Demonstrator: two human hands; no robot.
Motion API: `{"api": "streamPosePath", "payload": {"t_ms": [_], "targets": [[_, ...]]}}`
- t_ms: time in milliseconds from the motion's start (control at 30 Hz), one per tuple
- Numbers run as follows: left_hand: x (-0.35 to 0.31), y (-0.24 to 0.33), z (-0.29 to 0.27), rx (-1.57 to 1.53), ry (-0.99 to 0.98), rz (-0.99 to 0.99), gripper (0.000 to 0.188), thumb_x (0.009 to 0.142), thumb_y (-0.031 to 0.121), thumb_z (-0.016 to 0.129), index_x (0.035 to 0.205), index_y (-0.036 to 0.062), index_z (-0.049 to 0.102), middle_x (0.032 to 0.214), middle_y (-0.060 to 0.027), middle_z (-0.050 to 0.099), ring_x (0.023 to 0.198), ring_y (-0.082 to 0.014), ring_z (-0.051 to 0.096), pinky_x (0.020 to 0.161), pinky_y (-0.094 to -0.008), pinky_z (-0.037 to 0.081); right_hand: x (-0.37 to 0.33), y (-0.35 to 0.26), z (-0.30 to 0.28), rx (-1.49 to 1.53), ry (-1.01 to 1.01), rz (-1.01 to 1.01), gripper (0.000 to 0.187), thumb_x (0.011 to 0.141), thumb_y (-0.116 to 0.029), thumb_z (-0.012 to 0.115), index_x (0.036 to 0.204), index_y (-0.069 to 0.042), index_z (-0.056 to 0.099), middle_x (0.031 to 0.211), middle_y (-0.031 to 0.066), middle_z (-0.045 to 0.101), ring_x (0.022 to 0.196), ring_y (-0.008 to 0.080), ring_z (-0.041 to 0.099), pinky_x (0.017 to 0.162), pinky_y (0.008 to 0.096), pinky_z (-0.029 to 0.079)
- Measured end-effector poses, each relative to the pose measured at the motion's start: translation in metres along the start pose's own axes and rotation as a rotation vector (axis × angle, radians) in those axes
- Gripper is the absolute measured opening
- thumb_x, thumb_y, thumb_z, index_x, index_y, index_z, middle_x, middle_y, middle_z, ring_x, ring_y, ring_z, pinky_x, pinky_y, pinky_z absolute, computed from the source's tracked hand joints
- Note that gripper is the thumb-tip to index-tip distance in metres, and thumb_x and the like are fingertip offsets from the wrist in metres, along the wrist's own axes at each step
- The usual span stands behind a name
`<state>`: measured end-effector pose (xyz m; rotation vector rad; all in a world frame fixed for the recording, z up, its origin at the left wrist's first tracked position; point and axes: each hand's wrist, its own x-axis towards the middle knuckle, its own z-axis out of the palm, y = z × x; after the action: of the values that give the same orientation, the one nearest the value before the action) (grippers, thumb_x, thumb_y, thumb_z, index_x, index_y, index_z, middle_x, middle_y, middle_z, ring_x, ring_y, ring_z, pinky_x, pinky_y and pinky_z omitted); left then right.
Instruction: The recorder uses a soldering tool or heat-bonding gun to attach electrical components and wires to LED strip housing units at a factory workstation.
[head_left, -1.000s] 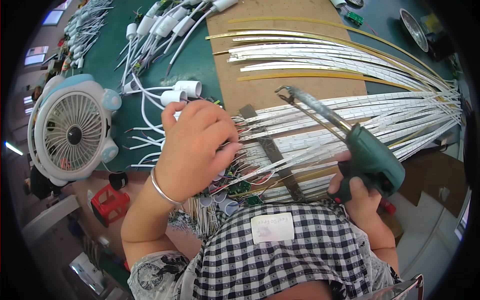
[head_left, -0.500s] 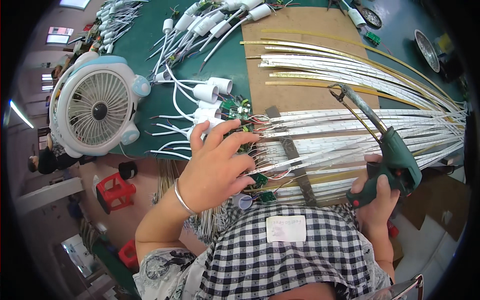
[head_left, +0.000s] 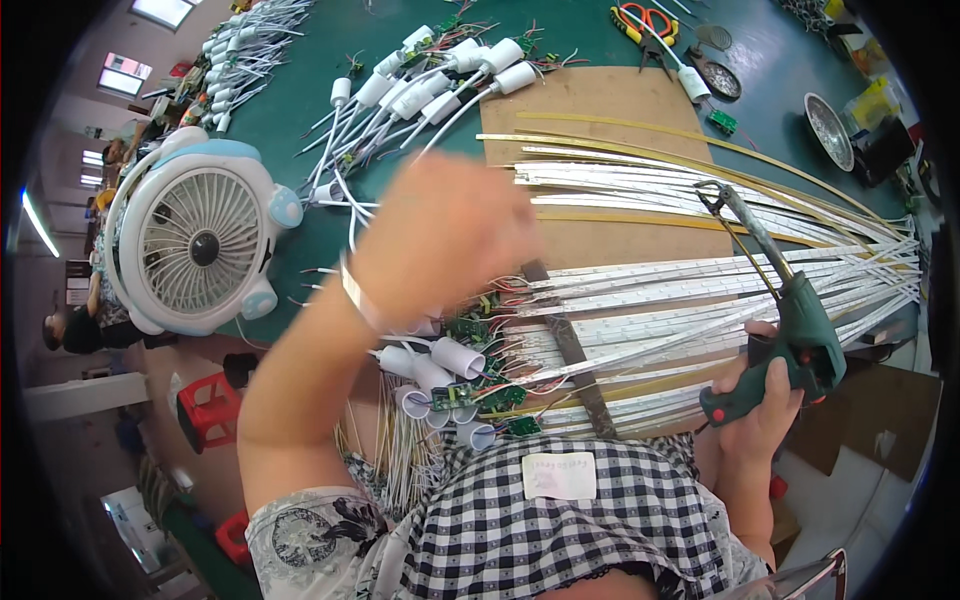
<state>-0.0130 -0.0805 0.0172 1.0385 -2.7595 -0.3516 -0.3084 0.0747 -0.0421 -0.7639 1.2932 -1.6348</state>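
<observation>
My right hand [head_left: 755, 405] grips the handle of a green soldering gun [head_left: 806, 335], its metal tip pointing up and left above the strips. Motion smears my left hand [head_left: 450, 230], which is over the table at the left ends of the strips; whether its fingers hold anything cannot be made out. Below that hand are green circuit boards [head_left: 462, 398] with thin wires, beside white lamp caps [head_left: 458, 358]. Long white LED strips [head_left: 660, 328] run rightward from the boards, and a dark metal bar [head_left: 577, 372] lies across them.
More white lamp caps with cables [head_left: 415, 97] lie at the far left. Brown cardboard [head_left: 600, 95] lies under separate white and yellow strips. Orange-handled pliers [head_left: 645, 25], a small dark dish [head_left: 718, 80] and a metal bowl [head_left: 828, 132] are at the back. A fan [head_left: 200, 245] stands left.
My left hand has lifted off the boards and moved up and away, uncovering the lamp caps there. My right hand still holds the soldering gun. The whole view has shifted slightly.
</observation>
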Motion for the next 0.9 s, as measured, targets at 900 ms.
{"api": "streamPosePath", "payload": {"t_ms": [900], "targets": [[0.019, -0.033, 0.069, -0.04, -0.034, -0.141, 0.013, 0.079, 0.017, 0.067, 0.084, 0.0055, 0.064, 0.084, -0.0114, 0.063, 0.083, -0.0304, 0.06, 0.073, -0.0393, 0.048, 0.006, 0.005, 0.001, 0.054, -0.001, 0.082, 0.049, 0.09, -0.019, 0.054, 0.129, 0.006, 0.037, 0.116, 0.022, 0.054, 0.061, 0.0186, 0.06, 0.051, 0.03, 0.053]]}}
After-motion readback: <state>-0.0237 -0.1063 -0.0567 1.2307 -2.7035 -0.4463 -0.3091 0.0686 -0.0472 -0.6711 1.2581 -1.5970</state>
